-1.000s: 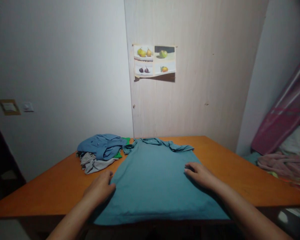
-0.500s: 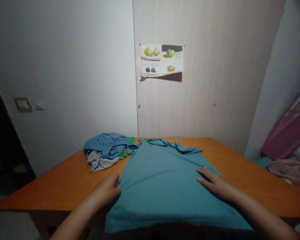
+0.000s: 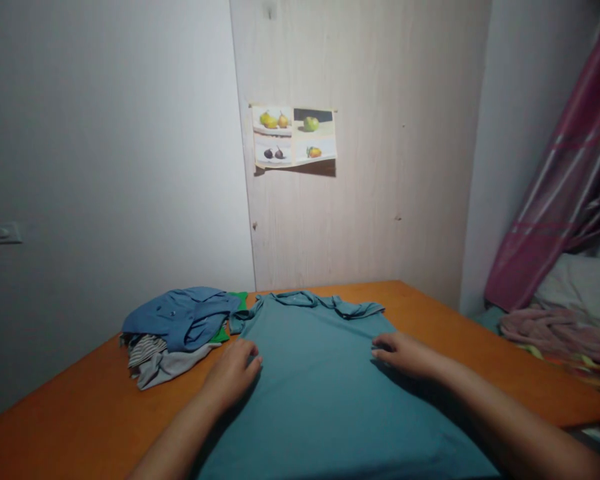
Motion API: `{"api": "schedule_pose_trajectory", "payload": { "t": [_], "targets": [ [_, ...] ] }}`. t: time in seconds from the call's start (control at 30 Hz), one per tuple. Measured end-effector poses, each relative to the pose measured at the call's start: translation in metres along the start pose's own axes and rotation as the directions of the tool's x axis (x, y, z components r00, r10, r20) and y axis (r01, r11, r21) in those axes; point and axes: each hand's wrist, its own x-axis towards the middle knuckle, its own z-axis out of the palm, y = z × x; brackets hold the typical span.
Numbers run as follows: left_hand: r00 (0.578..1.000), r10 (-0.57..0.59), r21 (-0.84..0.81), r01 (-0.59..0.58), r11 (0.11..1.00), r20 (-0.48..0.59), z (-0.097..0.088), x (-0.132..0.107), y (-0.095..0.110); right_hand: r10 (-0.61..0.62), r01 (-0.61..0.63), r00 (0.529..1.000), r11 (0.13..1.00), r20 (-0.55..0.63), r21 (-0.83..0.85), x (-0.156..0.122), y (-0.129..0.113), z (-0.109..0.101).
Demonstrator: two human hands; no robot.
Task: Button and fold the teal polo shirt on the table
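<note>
A teal T-shirt (image 3: 320, 393) lies spread on the orange table, its collar and sleeves at the far end and its body stretching toward me. My left hand (image 3: 234, 373) is at the shirt's left side, below the sleeve, fingers loosely bent and thumb apart, with nothing seen in it. Over the right side of the shirt is my right hand (image 3: 405, 355), its fingers and thumb apart and a shadow beneath it. Whether either hand touches the cloth is hard to tell. The hem is cut off at the bottom of the view.
A heap of clothes (image 3: 180, 323), with blue, striped, grey and green pieces, sits on the table (image 3: 95, 413) to the left. Behind stands a wall with a fruit picture (image 3: 295, 139). At right are a pink curtain (image 3: 540, 207) and a crumpled pinkish cloth (image 3: 555, 333).
The view has swung to the right. Both hands have moved farther up the shirt toward its sleeves; my left hand has loosened from a closed shape at the shirt's edge.
</note>
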Motion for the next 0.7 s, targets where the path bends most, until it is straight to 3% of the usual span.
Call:
{"api": "schedule_pose_trajectory", "payload": {
  "t": [0.2,0.5,0.7],
  "targets": [
    [1.000,0.002,0.023,-0.001,1.000,-0.030,0.031,0.002,-0.012,0.033,-0.034,0.997,0.999,-0.069,-0.009,0.045,0.002,0.008],
    [1.000,-0.006,0.011,0.006,1.000,-0.028,0.032,-0.005,-0.009,0.168,-0.182,0.976,0.979,-0.140,-0.090,0.114,0.004,0.030],
    [0.999,-0.032,-0.002,0.032,0.999,-0.031,0.035,-0.007,-0.011,0.232,-0.239,0.962,0.970,-0.142,-0.037,0.160,0.007,0.033]
  ]
}}
